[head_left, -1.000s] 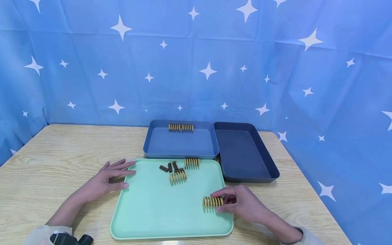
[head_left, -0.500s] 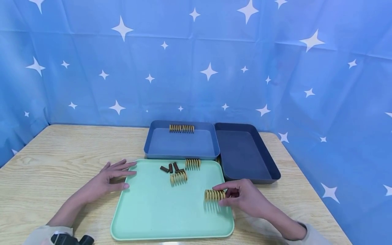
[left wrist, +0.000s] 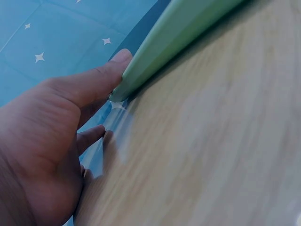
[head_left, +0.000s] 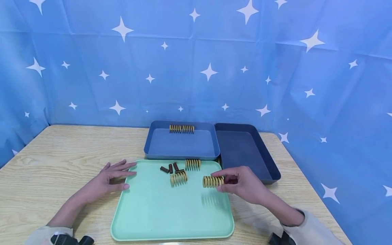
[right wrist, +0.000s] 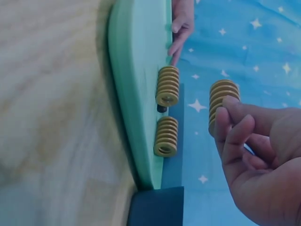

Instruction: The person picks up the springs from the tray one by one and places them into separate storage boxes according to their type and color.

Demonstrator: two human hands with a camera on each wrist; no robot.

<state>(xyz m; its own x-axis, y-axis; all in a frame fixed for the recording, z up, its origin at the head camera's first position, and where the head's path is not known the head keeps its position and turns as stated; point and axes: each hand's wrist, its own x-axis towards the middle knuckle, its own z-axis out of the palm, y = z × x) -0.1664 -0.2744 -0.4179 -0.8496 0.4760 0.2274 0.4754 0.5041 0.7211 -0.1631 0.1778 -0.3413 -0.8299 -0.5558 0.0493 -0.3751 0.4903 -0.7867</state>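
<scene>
A yellow coil spring [head_left: 212, 181] is pinched between the thumb and fingers of my right hand [head_left: 245, 183], raised above the right side of the mint-green tray [head_left: 171, 217]; its shadow falls below it. My left hand [head_left: 104, 182] rests at the tray's left edge with fingers spread. In the left wrist view its thumb [left wrist: 101, 82] touches the tray rim. Toward the tray's far side lie a second yellow spring [head_left: 179, 177] and a third yellow spring [head_left: 193, 164]. Several small dark springs [head_left: 170, 168] lie in a loose group beside them.
Behind the green tray stands a blue tray [head_left: 183, 144], with two yellow springs [head_left: 181, 128] lying end to end near its back wall. A dark navy tray [head_left: 245, 153] adjoins it on the right. A star-printed blue curtain [head_left: 196, 61] hangs behind the wooden table [head_left: 85, 143].
My right hand has lifted the yellow spring off the green tray and carried it away from me toward the far side. My left hand has stayed at the tray's edge.
</scene>
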